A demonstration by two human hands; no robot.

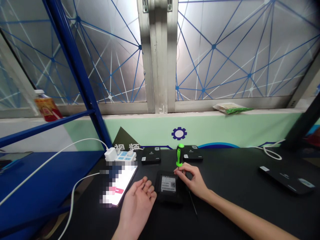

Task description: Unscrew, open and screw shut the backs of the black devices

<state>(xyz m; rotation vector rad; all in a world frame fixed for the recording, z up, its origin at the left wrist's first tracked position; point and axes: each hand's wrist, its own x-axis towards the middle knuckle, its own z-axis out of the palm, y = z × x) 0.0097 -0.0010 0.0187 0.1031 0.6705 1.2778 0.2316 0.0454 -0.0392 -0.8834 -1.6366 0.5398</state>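
Note:
A black box-shaped device (160, 196) with a white printed label (168, 184) lies on the dark table in front of me. My right hand (193, 181) pinches a screwdriver (179, 156) with a green and black handle just below that handle. The screwdriver stands nearly upright over the device's far right corner; my fingers hide its tip. Left of the device, my left hand (140, 203) is palm up with loosely curled fingers and nothing visible in it. Its fingertips are close to the device's side. A thin dark rod (193, 204) lies beside the device, under my right wrist.
A lit phone (121, 186) lies left of my left hand. Behind it stand a power strip (126, 156) and a white charger (110, 154) with cables. Similar black boxes (151, 155) line the back, and another (286, 180) lies at right. A blue metal frame (75, 66) rises at left.

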